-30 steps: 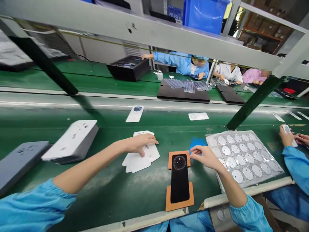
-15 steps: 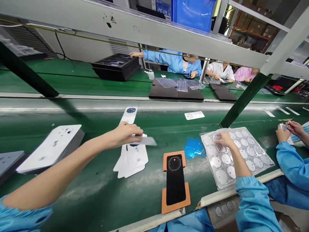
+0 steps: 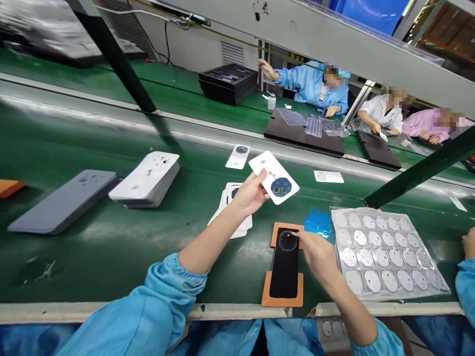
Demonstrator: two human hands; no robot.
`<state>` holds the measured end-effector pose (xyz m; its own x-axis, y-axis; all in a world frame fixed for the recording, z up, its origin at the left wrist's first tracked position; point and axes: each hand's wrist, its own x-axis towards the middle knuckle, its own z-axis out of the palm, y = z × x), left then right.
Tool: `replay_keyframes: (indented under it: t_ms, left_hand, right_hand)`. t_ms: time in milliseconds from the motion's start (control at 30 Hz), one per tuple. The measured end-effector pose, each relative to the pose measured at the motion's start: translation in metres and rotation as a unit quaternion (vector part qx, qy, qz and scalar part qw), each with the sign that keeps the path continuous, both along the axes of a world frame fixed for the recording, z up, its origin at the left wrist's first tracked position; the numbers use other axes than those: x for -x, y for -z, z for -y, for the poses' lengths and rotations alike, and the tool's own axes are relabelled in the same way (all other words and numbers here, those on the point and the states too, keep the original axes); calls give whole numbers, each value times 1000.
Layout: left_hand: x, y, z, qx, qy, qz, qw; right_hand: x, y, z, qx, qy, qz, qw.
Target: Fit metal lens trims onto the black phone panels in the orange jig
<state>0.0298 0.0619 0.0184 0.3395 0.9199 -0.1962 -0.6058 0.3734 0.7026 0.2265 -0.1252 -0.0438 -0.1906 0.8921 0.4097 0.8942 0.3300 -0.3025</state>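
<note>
My left hand grips a white phone back cover with a dark round camera cutout and holds it in the air above the green belt. Beneath it lies a small fanned pile of white covers. My right hand rests at the top right corner of an orange jig with a black insert. Its fingertips pinch a round lens piece at the jig's circular recess. A clear tray of round lens pieces lies just right of that hand.
A blue film scrap lies behind the jig. Stacks of white covers and grey covers sit at left. Single covers ride the belt. Other people work across the line, and a co-worker's hand shows at right.
My left hand lifted one white cover off the pile and turned it face up. My right hand came from the lens tray to the jig's round recess. The camera view swung right.
</note>
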Motion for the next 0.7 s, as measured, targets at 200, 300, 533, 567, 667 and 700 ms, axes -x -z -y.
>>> replay_keyframes:
  t_ms: [200, 300, 533, 567, 667, 700]
  left_hand:
    - [7, -5, 6, -33, 79, -4, 996]
    - [5, -6, 10, -42, 102, -14, 994]
    - [0, -3, 16, -66, 105, -49, 991]
    - [1, -3, 17, -66, 100, -53, 991]
    - [2, -4, 21, -67, 85, -63, 992]
    - [2, -5, 23, -69, 81, -66, 992]
  right_hand:
    - [36, 29, 11, -57, -39, 81, 994]
    - [37, 23, 12, -19, -30, 72, 997]
    - [47, 13, 7, -4, -15, 66, 998]
    - [46, 11, 7, -1, -17, 62, 998]
    - [43, -2, 3, 4, -34, 20, 999]
    - [42, -10, 2, -5, -38, -7, 999]
